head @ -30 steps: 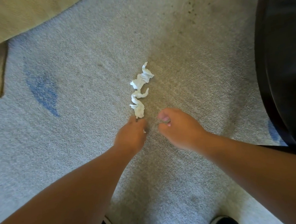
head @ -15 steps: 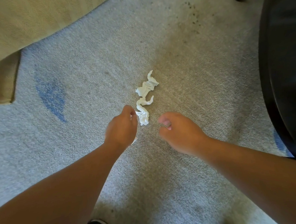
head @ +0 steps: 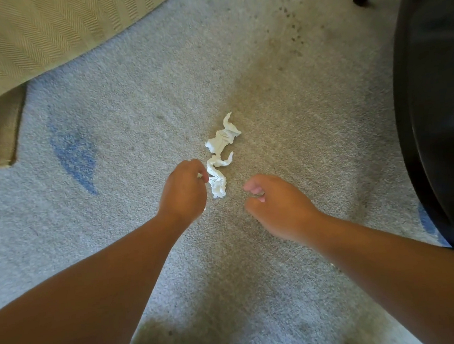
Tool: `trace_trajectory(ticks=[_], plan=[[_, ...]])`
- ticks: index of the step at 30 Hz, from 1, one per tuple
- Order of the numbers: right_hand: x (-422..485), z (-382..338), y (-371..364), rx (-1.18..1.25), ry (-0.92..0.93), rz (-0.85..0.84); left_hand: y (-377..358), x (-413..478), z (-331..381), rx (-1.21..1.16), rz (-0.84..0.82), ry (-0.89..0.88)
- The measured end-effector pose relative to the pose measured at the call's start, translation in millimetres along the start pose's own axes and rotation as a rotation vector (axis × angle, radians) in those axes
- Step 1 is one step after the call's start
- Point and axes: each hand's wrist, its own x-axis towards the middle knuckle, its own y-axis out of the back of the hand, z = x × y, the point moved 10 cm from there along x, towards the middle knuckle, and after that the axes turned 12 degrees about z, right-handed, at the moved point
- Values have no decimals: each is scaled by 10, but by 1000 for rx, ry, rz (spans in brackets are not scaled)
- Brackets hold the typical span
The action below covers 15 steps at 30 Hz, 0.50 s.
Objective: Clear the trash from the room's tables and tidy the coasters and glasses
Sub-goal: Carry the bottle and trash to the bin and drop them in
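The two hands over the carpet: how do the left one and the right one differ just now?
The left hand is curled with its fingers pinched on the near end of the twisted white paper tissue; the right hand touches nothing. The left hand sits right against the tissue, while the right hand hangs off to the side, apart from it. Both are bare, loosely curled and held low over the grey carpet.

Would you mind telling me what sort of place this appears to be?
Probably a carpeted sitting room: grey carpet with blue marks, a tan upholstered seat at upper left, and dark furniture on the right.
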Motion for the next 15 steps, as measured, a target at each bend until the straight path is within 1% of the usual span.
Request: trace_trajectory(ticks=[3,6,9,11,13,15], plan=[[-5,16,-1,-8,3,4,-56,8,-28,-11,0,50],[-17,37,-6,-7,-2,4,-191,-18,-16,-11,-44,78],[-32,69,12,-1,-18,9,-353,-77,49,63,-111,3],[-46,94,26,7,-18,13,-493,-131,74,141,-198,-67],[-59,113,38,10,-8,16,-593,-175,31,215,-273,-72],[-62,131,44,7,-8,14,-619,-192,-21,248,-292,-49]])
